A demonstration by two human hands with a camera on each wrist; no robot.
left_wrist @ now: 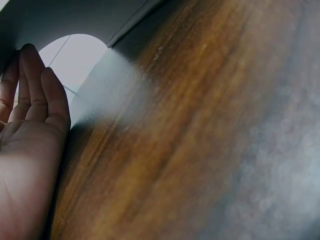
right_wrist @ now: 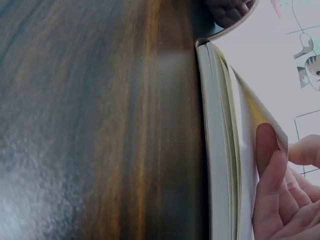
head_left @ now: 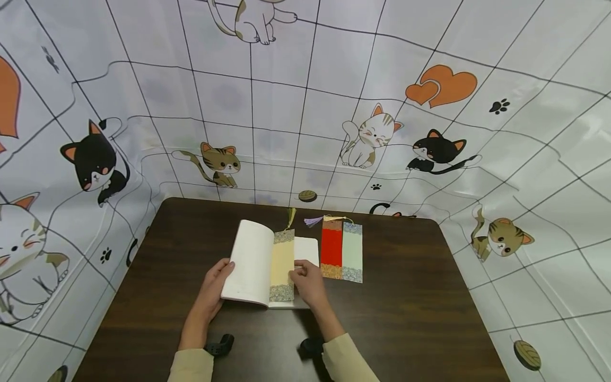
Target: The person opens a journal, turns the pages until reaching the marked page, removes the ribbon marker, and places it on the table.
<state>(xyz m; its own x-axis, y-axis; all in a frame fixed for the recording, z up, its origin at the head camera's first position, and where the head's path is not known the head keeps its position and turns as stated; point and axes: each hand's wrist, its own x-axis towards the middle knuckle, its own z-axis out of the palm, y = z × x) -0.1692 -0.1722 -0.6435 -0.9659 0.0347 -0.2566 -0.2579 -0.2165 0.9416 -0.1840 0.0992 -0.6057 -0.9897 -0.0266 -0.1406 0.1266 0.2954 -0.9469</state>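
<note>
An open notebook (head_left: pixel 250 260) with blank white pages lies on the table, its left side lifted and curving up. My left hand (head_left: pixel 210 292) holds that side by its outer edge, thumb on the page; the fingers (left_wrist: pixel 34 85) reach under the dark cover in the left wrist view. Over the inner part of the pages is a pale yellow bookmark (head_left: pixel 282 260) with patterned ends and an olive tassel (head_left: pixel 291 216). My right hand (head_left: pixel 310 286) pinches its right edge between thumb and fingers, above the page block (right_wrist: pixel 222 150) in the right wrist view.
To the right of the notebook, a red bookmark (head_left: pixel 331 246) and a pale green bookmark (head_left: pixel 352 249) lie side by side, with a purple tassel (head_left: pixel 313 221) at their top. The dark wooden table (head_left: pixel 406 297) backs onto a cat-print curtain (head_left: pixel 286 106).
</note>
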